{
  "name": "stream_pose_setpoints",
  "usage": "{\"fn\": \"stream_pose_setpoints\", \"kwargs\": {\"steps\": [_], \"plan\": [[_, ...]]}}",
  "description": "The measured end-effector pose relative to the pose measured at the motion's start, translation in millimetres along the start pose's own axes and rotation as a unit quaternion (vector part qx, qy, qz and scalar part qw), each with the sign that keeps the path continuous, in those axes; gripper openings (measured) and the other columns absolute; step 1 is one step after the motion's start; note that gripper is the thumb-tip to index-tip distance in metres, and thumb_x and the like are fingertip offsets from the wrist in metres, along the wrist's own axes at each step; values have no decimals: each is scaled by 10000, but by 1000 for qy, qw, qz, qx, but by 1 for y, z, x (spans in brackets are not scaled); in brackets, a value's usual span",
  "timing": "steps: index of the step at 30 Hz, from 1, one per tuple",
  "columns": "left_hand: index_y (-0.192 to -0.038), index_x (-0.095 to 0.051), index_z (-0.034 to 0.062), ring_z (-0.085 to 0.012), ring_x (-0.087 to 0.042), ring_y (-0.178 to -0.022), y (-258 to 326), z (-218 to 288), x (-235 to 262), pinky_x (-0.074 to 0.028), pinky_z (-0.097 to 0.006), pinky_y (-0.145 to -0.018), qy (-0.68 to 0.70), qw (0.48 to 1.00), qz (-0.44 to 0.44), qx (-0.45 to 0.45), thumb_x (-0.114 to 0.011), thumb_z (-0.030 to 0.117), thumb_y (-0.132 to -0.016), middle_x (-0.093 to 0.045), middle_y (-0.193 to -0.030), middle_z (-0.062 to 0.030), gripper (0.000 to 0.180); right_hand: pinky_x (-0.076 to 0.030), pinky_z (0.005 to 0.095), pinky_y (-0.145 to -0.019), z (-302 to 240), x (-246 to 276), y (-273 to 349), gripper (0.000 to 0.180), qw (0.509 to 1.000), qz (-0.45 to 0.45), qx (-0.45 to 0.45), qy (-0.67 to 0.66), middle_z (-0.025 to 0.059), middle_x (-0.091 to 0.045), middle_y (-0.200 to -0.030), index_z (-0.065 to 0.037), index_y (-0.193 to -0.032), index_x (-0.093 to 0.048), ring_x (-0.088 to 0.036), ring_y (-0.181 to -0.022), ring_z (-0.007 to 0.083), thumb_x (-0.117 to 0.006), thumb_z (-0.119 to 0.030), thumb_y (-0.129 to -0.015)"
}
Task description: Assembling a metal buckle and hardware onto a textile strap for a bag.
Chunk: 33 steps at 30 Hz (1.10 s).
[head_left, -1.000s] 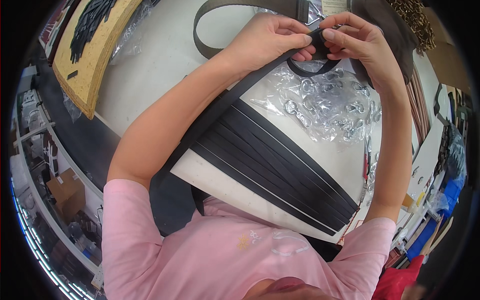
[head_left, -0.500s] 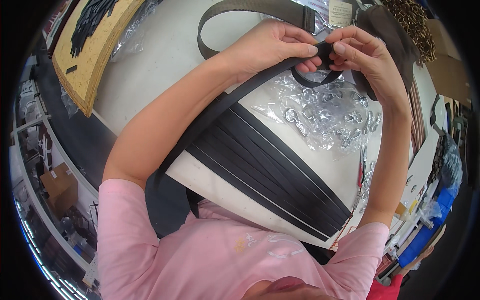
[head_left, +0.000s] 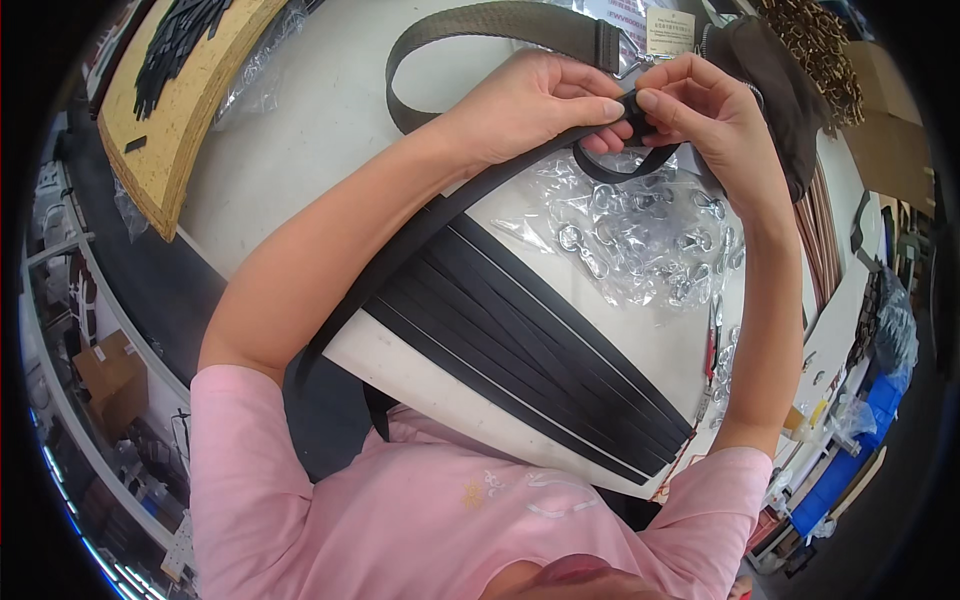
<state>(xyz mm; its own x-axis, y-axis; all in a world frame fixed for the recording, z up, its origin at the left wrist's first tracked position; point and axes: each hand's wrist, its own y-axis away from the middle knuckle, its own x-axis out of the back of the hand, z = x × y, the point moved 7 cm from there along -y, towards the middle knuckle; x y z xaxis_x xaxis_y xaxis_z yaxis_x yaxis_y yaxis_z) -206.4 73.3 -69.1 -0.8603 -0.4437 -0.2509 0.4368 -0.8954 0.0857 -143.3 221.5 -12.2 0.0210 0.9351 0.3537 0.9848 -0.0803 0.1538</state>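
Black strap (head_left: pixel 500 175): one, running diagonally above desk (head_left: pixel 300 150), from fingertips past left forearm. Black loop (head_left: pixel 620 178): one, hanging below fingertips. Flat black straps (head_left: pixel 530 340): several, overlapping on desk, count unclear. Left hand (head_left: pixel 545 105): thumb and fingers closed, pinching black strap. Right hand (head_left: pixel 715 115): thumb and forefinger pinching same strap, just beside left. Clear plastic bag (head_left: pixel 530 230): metal clips (head_left: pixel 572 238) inside, too jumbled to count. Brown bag (head_left: pixel 765 105): one, contents hidden.

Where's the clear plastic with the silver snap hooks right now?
Right of centre in the head view, the clear plastic lies on the white table, below the left hand and right hand and up-right of the fanned black strips.
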Motion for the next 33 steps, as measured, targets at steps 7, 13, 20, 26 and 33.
{"fn": "stream_pose_setpoints", "kwargs": {"steps": [7, 13, 20, 26, 33], "plan": [[-1241, -647, -95, -160, -746, -895, 1, -1, 1, -594, -269, -843, 15, 1000, 14, -11, -659, 157, -1019, -762, -1041, -157, 336, -577, 221, -712, 0, -6, 1, 185, 999, 21, 20, 19, 17, -700, -872, 3, -1114, -703, -664, -799, 58, -721, -123, -980], [-1238, -675, -37, -129, -729, -932, 1, 1, -2, -585, -266, -892, 0, 1000, 17, 4, -639, 153, -1034, -761, -1057, -126, 281, -570, 226, -698, 1, -2, 2, 198, 998, 33, 36, 50, 24, -701, -879, 12, -1126, -696, -661, -803, 62, -718, -115, -975], [-1235, -670, -44, -131, -728, -935, 2, 0, -3, -585, -263, -889, -2, 1000, 24, 6, -638, 149, -1035, -760, -1050, -123, 280, -564, 229, -686, 3, -4, 4, 186, 998, 43, 28, 30, 25, -699, -886, 8, -1106, -696, -656, -791, 66, -725, -116, -971], [-1237, -669, -51, -147, -737, -961, 2, 0, -3, -591, -269, -891, -6, 1000, 27, -2, -643, 141, -1031, -761, -1055, -133, 283, -559, 227, -680, 4, -5, 4, 157, 998, 56, 26, 27, 19, -695, -879, -3, -1072, -692, -655, -787, 67, -730, -114, -967], [-1238, -678, -45, -156, -741, -989, 3, 0, -2, -591, -266, -901, -11, 999, 34, 2, -650, 140, -1026, -761, -1067, -135, 283, -555, 228, -673, 4, -5, 3, 142, 998, 54, 29, 29, 19, -686, -861, -7, -1051, -695, -653, -785, 68, -734, -109, -960]]}}
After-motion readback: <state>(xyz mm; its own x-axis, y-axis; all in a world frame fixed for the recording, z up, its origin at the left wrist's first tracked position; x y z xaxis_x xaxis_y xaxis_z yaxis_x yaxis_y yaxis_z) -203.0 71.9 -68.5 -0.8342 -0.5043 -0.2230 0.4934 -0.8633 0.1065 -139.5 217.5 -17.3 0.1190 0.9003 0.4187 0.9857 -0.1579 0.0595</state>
